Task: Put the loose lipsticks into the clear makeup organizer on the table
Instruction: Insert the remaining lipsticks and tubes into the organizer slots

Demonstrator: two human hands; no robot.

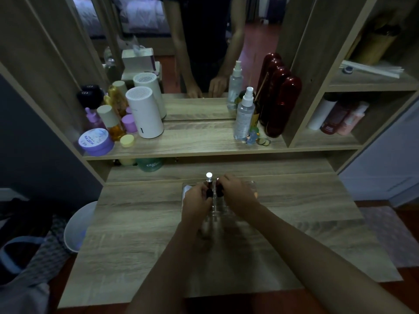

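Note:
A clear makeup organizer stands in the middle of the wooden table, mostly hidden behind both hands. My left hand is shut on a dark lipstick with a silver cap, held upright over the organizer's back slots. My right hand is shut on a dark red lipstick just to the right of the first one, also upright at the organizer. The lower ends of both lipsticks are hidden by my fingers.
A raised shelf behind holds a white cylinder, purple jar, bottles, a spray bottle and dark red containers. A mirror stands behind them. A white bin sits left of the table.

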